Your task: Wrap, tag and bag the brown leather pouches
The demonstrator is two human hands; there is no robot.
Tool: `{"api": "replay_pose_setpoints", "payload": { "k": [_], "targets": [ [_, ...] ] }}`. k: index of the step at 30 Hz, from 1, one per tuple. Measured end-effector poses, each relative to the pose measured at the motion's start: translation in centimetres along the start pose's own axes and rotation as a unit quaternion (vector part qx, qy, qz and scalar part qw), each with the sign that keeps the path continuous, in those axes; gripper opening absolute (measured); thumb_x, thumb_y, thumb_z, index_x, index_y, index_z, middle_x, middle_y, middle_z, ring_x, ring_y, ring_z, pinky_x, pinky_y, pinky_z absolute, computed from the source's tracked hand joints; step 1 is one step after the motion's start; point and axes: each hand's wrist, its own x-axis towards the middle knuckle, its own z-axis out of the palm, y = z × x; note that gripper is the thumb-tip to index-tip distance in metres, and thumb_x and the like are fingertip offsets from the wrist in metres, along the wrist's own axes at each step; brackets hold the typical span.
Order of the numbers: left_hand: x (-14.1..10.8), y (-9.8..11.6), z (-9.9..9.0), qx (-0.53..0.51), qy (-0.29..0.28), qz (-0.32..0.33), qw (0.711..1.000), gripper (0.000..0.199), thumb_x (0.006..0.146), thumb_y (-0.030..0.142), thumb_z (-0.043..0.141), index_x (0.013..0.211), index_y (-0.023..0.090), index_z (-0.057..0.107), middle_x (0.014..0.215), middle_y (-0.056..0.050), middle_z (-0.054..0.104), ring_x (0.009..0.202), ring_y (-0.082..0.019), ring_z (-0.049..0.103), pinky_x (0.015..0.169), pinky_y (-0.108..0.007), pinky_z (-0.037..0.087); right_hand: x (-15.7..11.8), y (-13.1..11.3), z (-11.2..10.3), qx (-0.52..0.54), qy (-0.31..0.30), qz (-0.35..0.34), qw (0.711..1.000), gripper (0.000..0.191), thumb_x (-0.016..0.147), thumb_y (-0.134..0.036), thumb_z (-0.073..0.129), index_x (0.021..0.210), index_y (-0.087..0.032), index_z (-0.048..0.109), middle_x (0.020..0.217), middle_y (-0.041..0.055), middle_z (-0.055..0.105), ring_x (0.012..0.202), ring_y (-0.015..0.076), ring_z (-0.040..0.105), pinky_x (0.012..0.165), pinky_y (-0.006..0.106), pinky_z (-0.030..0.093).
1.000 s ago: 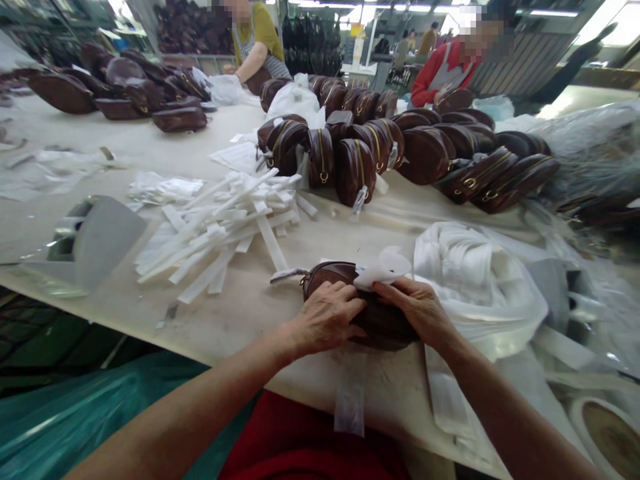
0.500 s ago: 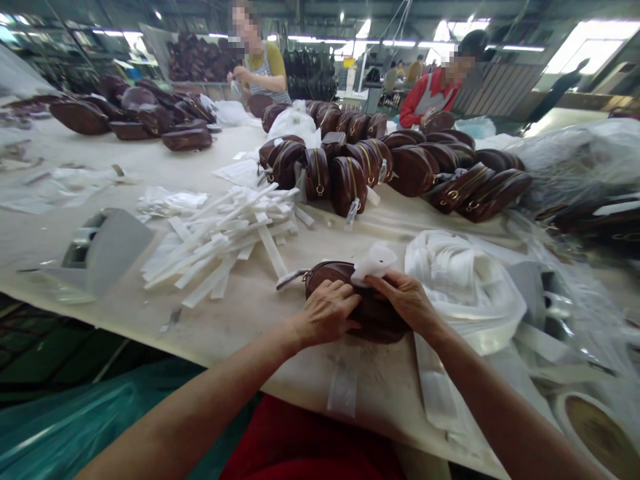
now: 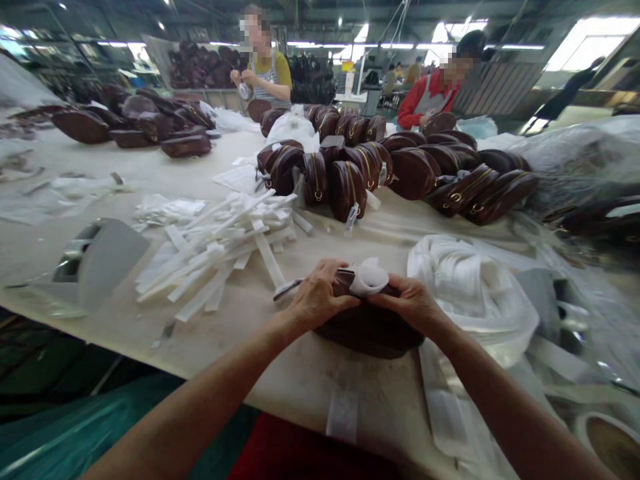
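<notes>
A dark brown leather bag (image 3: 370, 330) lies on the table in front of me, with curled white paper (image 3: 371, 277) sticking up from its top opening. My left hand (image 3: 323, 293) grips the bag's left upper edge, thumb on the near side and fingers over the far side. On the right, my right hand (image 3: 407, 300) pinches the upper edge close to the paper. A zipper end pokes out to the left of my left hand. The bag's far side is hidden by my hands and the paper.
White strips (image 3: 220, 247) lie heaped at the left, and a roll of white material (image 3: 465, 287) sits at the right. Tape dispensers (image 3: 100, 260) stand on both sides. Rows of finished-looking brown bags (image 3: 347, 190) fill the table's middle. Two people work across the table.
My left hand has moved from the bag's front face to its upper left edge. The paper has curled and sits lower in the opening. The bag has tipped slightly toward me.
</notes>
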Motion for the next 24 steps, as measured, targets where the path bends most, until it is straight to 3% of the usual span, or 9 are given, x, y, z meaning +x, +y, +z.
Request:
{"api": "replay_pose_setpoints", "payload": {
  "k": [2, 5, 7, 10, 13, 18, 20, 22, 24],
  "targets": [
    [1.0, -0.2, 0.2, -0.019, -0.019, 0.013, 1.0, 0.04, 0.069, 0.024, 0.076, 0.104, 0.018, 0.06, 0.095, -0.002, 0.061, 0.075, -0.015, 0.059, 0.068, -0.024, 0.047, -0.1, 0.2, -0.3, 0.009, -0.01, -0.002, 1.0, 0.03, 0.063, -0.034, 0.072, 0.089, -0.018, 0.072, 0.081, -0.0001, 0.071, 0.08, 0.0207, 0.062, 0.077, 0.031, 0.046],
    [1.6, -0.5, 0.9, -0.009, -0.047, 0.075, 0.996, 0.007, 0.079, 0.024, 0.065, 0.083, 0.018, 0.065, 0.086, -0.001, 0.064, 0.081, -0.016, 0.06, 0.073, -0.024, 0.046, -0.3, 0.1, -0.7, 0.034, -0.009, 0.019, 0.999, 0.024, 0.063, -0.035, 0.072, 0.082, -0.019, 0.074, 0.079, -0.0001, 0.072, 0.081, 0.0206, 0.064, 0.079, 0.032, 0.048],
    [1.3, -0.8, 1.2, -0.009, -0.034, 0.115, 0.993, 0.007, 0.081, 0.021, 0.059, 0.08, 0.019, 0.066, 0.088, -0.002, 0.065, 0.086, -0.017, 0.061, 0.077, -0.025, 0.046, -0.1, 0.2, -1.0, 0.085, 0.02, 0.062, 0.994, 0.025, 0.061, -0.038, 0.074, 0.077, -0.019, 0.073, 0.076, 0.001, 0.072, 0.076, 0.0194, 0.065, 0.076, 0.032, 0.05],
    [0.5, -1.2, 1.1, -0.026, -0.008, 0.158, 0.987, 0.012, 0.082, 0.017, 0.055, 0.085, 0.018, 0.066, 0.09, -0.003, 0.067, 0.087, -0.016, 0.062, 0.078, -0.025, 0.047, 0.9, 0.9, -1.8, 0.173, 0.137, 0.111, 0.969, 0.031, 0.053, -0.04, 0.078, 0.073, -0.018, 0.069, 0.072, 0.0024, 0.07, 0.069, 0.0176, 0.065, 0.071, 0.032, 0.054],
    [-0.3, -1.3, 0.4, -0.004, -0.04, 0.217, 0.975, 0.016, 0.082, 0.016, 0.053, 0.093, 0.017, 0.065, 0.095, -0.005, 0.067, 0.091, -0.017, 0.061, 0.081, -0.028, 0.047, 2.3, 2.4, -3.1, 0.161, 0.274, 0.104, 0.942, 0.031, 0.058, -0.042, 0.074, 0.074, -0.018, 0.063, 0.076, 0.003, 0.067, 0.073, 0.0171, 0.065, 0.073, 0.034, 0.057],
    [-1.2, -1.1, -0.4, 0.098, -0.132, 0.288, 0.944, 0.033, 0.08, 0.028, 0.061, 0.109, 0.015, 0.055, 0.116, -0.01, 0.06, 0.103, -0.022, 0.056, 0.088, -0.034, 0.043, 2.3, 3.6, -4.7, 0.042, 0.35, 0.092, 0.931, 0.037, 0.062, -0.037, 0.072, 0.091, -0.016, 0.063, 0.094, 0.0094, 0.064, 0.086, 0.0234, 0.062, 0.075, 0.039, 0.055],
    [-1.5, -1.2, -0.2, 0.154, -0.132, 0.309, 0.929, 0.037, 0.08, 0.031, 0.06, 0.112, 0.013, 0.052, 0.12, -0.012, 0.058, 0.104, -0.023, 0.055, 0.085, -0.035, 0.042, 1.8, 3.1, -4.3, -0.07, 0.306, 0.043, 0.949, 0.037, 0.068, -0.035, 0.067, 0.099, -0.016, 0.064, 0.1, 0.011, 0.064, 0.088, 0.0242, 0.061, 0.079, 0.04, 0.052],
    [-1.9, -1.3, 0.2, 0.213, -0.113, 0.344, 0.908, 0.033, 0.084, 0.029, 0.053, 0.111, 0.011, 0.051, 0.12, -0.014, 0.057, 0.099, -0.024, 0.056, 0.078, -0.036, 0.043, 1.4, 2.4, -3.3, -0.198, 0.194, -0.006, 0.961, 0.03, 0.077, -0.034, 0.057, 0.102, -0.017, 0.065, 0.101, 0.0111, 0.066, 0.089, 0.0237, 0.062, 0.083, 0.04, 0.05],
    [-2.4, -1.4, 0.6, 0.257, -0.083, 0.376, 0.886, 0.029, 0.087, 0.026, 0.046, 0.11, 0.009, 0.052, 0.118, -0.016, 0.058, 0.093, -0.024, 0.056, 0.073, -0.036, 0.043, 1.3, 2.0, -2.1, -0.29, 0.073, -0.012, 0.954, 0.025, 0.082, -0.032, 0.053, 0.099, -0.017, 0.066, 0.098, 0.0114, 0.068, 0.09, 0.0246, 0.063, 0.085, 0.041, 0.048]
  ]
}}
